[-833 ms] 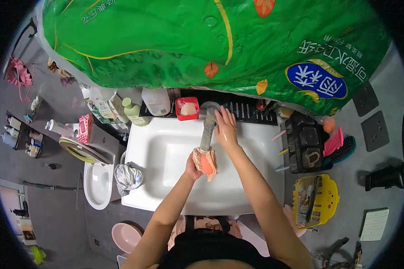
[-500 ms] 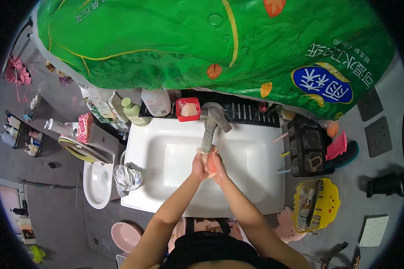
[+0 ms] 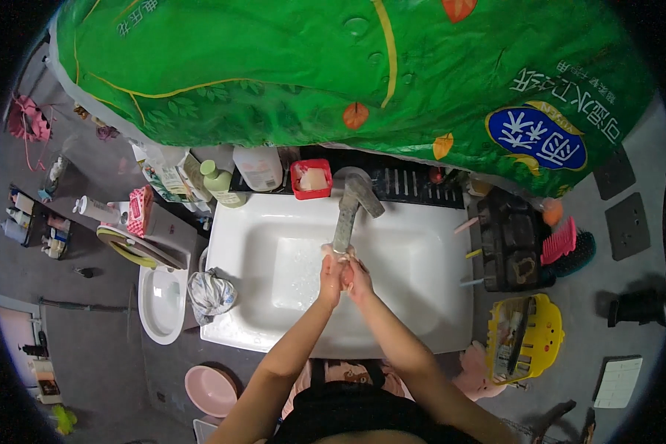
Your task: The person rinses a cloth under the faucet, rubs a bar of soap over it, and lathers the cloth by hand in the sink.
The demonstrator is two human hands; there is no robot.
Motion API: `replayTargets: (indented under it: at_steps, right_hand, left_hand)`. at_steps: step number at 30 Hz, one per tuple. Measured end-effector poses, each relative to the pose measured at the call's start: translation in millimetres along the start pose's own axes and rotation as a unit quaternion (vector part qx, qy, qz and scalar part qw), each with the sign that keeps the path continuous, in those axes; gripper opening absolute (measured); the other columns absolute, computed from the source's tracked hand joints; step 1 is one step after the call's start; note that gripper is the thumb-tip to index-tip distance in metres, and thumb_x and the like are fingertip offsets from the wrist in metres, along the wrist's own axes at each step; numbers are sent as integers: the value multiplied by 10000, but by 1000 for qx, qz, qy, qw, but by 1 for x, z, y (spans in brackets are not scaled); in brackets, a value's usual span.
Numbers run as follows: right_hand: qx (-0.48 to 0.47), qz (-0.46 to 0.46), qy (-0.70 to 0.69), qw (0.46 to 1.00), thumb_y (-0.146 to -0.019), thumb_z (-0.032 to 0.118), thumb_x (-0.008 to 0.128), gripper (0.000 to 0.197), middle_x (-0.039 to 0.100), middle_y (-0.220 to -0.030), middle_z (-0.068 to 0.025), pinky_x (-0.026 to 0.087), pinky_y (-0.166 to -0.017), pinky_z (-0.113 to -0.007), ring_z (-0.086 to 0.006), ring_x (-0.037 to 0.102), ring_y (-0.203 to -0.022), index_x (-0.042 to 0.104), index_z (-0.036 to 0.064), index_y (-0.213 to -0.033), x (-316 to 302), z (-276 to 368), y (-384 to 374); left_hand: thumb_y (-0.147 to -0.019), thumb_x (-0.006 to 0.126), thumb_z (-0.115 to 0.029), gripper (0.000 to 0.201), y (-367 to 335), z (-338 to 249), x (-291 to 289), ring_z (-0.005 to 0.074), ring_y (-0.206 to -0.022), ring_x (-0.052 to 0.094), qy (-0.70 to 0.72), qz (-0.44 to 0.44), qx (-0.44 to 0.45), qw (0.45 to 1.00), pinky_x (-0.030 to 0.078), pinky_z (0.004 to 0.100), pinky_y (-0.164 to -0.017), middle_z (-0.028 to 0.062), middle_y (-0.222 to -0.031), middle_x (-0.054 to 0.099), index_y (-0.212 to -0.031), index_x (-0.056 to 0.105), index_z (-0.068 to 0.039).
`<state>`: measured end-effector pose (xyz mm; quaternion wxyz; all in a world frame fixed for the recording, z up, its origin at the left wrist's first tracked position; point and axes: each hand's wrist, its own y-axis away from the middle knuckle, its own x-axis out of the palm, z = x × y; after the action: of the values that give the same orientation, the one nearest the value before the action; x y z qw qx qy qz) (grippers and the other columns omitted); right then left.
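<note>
Under the spout of the grey metal faucet (image 3: pixel 345 222), my left hand (image 3: pixel 331 277) and my right hand (image 3: pixel 357 280) are pressed together, fingers bent inward. Both are wet and closed. Something pale and pinkish shows between the palms, but I cannot make out whether it is a thing or skin. The spout hides part of the fingertips. Below them is the white rectangular sink (image 3: pixel 237 325), with droplets and bubbles scattered over its bottom on the left side.
A red soap dish (image 3: pixel 297 191) with pale soap (image 3: pixel 314 178) stands behind the sink, beside a white bottle (image 3: pixel 259 172) and a green bottle (image 3: pixel 216 180). A large green plastic package (image 3: pixel 274 66) overhangs the back. Right of the sink are a black rack (image 3: pixel 502 244) and yellow basket (image 3: pixel 544 337).
My hands have turned and drawn closer together beneath the spout, covering most of the reddish patch that showed between them. Splashes now appear in the left of the sink.
</note>
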<state>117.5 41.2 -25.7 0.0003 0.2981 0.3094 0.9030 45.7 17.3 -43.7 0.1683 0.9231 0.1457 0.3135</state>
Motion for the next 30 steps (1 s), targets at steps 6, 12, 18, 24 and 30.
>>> replayTargets:
  at_steps: [6,12,18,24,30]
  right_hand:
    - [-183,32,600,778,-847,212,487,327,492,-1165,-158,371,-894,-342,-287,460,-1062,514,-9,-1087,-34,40,0]
    - [-505,-38,584,634,-821,149,491,403,375,-1291,-173,268,-992,-378,-323,340,-1199,431,16,-1196,31,115,24]
    - [-521,-26,680,516,-815,183,519,459,370,-1303,-168,261,-995,-408,-319,365,-1186,413,20,-1230,19,113,16]
    - [-276,-29,376,884,-870,328,452,471,413,-1268,-134,358,-922,-353,-233,432,-1137,422,21,-1227,-33,35,39]
    - [-16,39,294,955,-899,408,384,479,592,-993,-92,426,-806,-299,-206,551,-948,547,-5,-1080,-39,8,40]
  left_hand:
    - [-874,327,-318,410,-5,8,-12,235,-1051,502,311,71,-119,940,411,352,-902,104,-1136,518,-1159,448,-49]
    - [-878,313,-310,437,-3,-3,-38,267,-1081,479,325,102,-150,928,385,391,-933,129,-1179,485,-1199,412,-31]
    - [-904,272,-315,436,13,-16,-37,274,-1123,450,312,126,-161,928,362,417,-957,138,-1223,450,-1228,389,-47]
    - [-913,274,-394,477,36,-36,-22,274,-1138,437,322,173,-186,912,334,415,-984,120,-1253,433,-1236,390,-63]
    - [-872,488,-232,411,55,-55,-24,222,-1105,467,103,169,-116,973,400,362,-934,90,-1168,484,-1233,368,-75]
